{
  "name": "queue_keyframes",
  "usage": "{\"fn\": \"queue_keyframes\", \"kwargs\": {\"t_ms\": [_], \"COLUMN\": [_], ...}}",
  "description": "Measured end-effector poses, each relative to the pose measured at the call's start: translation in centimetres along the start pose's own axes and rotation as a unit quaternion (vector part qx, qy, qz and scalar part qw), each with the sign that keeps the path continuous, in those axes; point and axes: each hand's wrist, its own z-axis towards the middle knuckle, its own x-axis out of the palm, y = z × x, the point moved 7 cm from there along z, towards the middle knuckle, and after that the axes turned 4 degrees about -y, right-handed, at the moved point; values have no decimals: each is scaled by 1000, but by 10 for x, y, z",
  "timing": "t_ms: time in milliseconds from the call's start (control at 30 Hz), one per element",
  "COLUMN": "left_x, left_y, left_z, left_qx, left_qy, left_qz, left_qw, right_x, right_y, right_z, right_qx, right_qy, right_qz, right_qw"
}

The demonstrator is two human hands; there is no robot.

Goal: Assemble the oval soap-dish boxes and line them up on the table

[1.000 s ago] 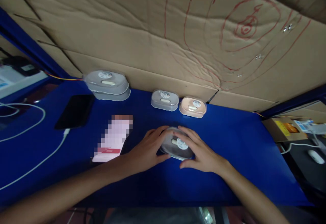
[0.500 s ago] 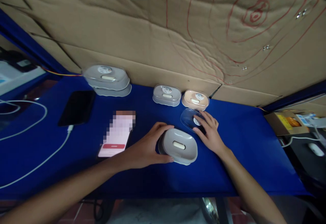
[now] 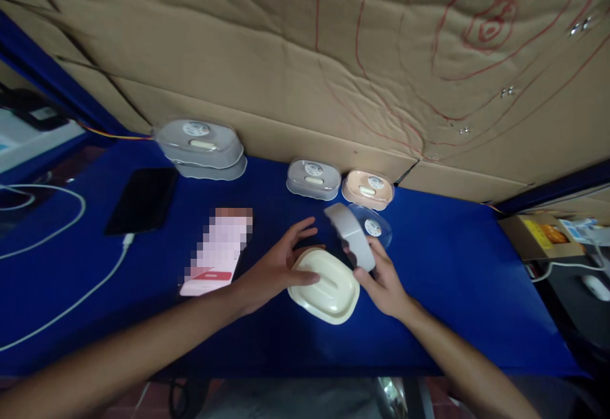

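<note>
in the head view, the left hand point(image 3: 286, 261) is spreading its fingers, its thumb lying over a cream dish point(image 3: 336, 295) above the blue table point(image 3: 438, 260); whether it is gripping cannot be told. the right hand point(image 3: 387, 285) is curling closed around one end of a grey dish point(image 3: 351, 234), holding it tilted just beside the cream one. these two are already standing apart, and a clear lid point(image 3: 384, 223) is lying off, behind the grey dish. the grey stack point(image 3: 210, 152), the grey box point(image 3: 313, 179) and the pink box point(image 3: 368, 189) are sitting covered at the back, seemingly not yet opened. their round white stickers and the loose lid's are bearing print too small to read; the phone screen point(image 3: 222, 247) is showing blurred blocks, and no brand is reading clearly.
</note>
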Motion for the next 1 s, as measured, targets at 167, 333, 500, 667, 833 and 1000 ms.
{"fn": "queue_keyframes", "kwargs": {"t_ms": [167,333,500,667,833,1000], "left_x": [-7,-19,-16,-5,4,-1], "left_y": [5,-8,-18,-6,-3,2], "left_z": [0,1,-1,-4,-7,-8], "left_qx": [-35,-2,28,-18,-55,-103], "left_qy": [-31,-111,-119,-97,-36,-53], "left_qz": [7,-81,-113,-130,-115,-86], "left_qw": [999,990,986,987,991,989], "right_x": [-14,-2,10,31,46,25], "right_y": [-2,22,33,32,30,12], "right_z": [-6,-6,-5,-7,-12,-4], "right_qx": [9,-106,-129,-127,-145,-146], "right_qy": [-77,46,120,177,211,184], "right_qz": [-31,-92,-194,-273,-280,-253], "right_qw": [997,989,965,937,925,939]}}
